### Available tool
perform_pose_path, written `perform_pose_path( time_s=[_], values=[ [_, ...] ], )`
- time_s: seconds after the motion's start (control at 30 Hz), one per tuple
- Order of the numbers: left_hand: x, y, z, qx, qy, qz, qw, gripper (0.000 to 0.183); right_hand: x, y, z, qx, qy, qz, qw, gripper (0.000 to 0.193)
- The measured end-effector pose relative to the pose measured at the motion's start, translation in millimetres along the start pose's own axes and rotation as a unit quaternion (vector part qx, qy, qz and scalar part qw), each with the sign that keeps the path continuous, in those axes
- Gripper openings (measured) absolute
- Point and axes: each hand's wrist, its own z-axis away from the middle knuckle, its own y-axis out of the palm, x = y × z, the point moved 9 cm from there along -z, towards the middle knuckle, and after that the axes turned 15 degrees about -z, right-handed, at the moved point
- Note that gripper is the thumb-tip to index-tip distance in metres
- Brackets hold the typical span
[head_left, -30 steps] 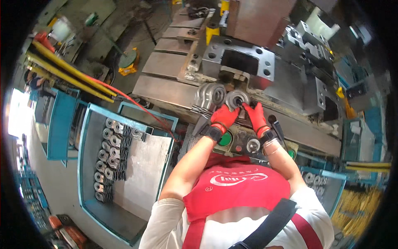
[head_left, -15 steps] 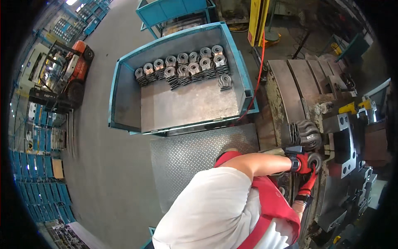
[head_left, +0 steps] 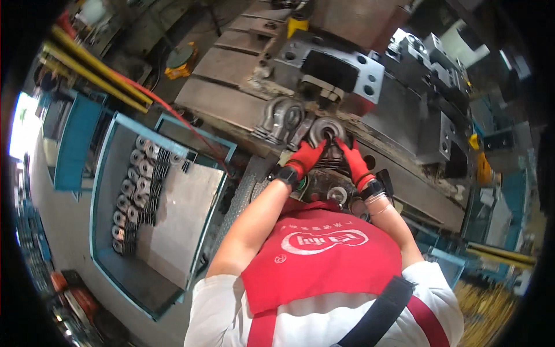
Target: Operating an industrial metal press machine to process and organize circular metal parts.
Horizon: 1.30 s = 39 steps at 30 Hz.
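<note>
My left hand (head_left: 308, 158) and my right hand (head_left: 355, 163), both in red gloves, close in from either side on a grey metal ring part (head_left: 327, 128) with a round hole. Its ring end points away from me, at the machine's near edge. Fingers of both hands press against its near side, and some fingertips are hidden by the part. Under and nearer than the ring, between my hands, several dark stacked edges show. Just left of it, a row of similar metal ring parts (head_left: 281, 120) leans together on the machine bed.
A machine with a steel die block (head_left: 329, 69) lies ahead. To the left stands a blue-rimmed metal bin (head_left: 173, 254) with stacked ring parts (head_left: 136, 185) along one side. A red hose (head_left: 167, 107) runs between bin and machine. A yellow post (head_left: 95, 66) stands far left.
My view has swung right, so the machine now lies ahead and the bin at left. Both hands stay at the ring part, now on its two sides.
</note>
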Motion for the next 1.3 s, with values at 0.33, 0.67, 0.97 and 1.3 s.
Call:
perform_pose_path(
  time_s=[0.33, 0.67, 0.97, 1.3],
  values=[
    [-27.0, 2.6, 16.7, 0.086, 0.224, 0.086, 0.967, 0.050, -3.1, 42.4, -2.6, 0.263, 0.095, -0.194, 0.940, 0.049],
    [-39.5, -59.4, 32.9, 0.117, 0.134, 0.136, 0.975, 0.056, 15.8, 58.3, 26.9, 0.172, 0.201, -0.369, 0.891, 0.040],
    [-22.8, -81.9, 68.0, 0.064, 0.042, 0.008, 0.997, 0.053, 14.4, 58.9, 32.5, 0.116, 0.184, -0.345, 0.913, 0.043],
    [3.0, -116.8, 86.2, -0.222, -0.103, 0.010, 0.970, 0.050, 6.4, 49.1, 22.0, 0.132, 0.137, -0.332, 0.924, 0.043]
  ],
)
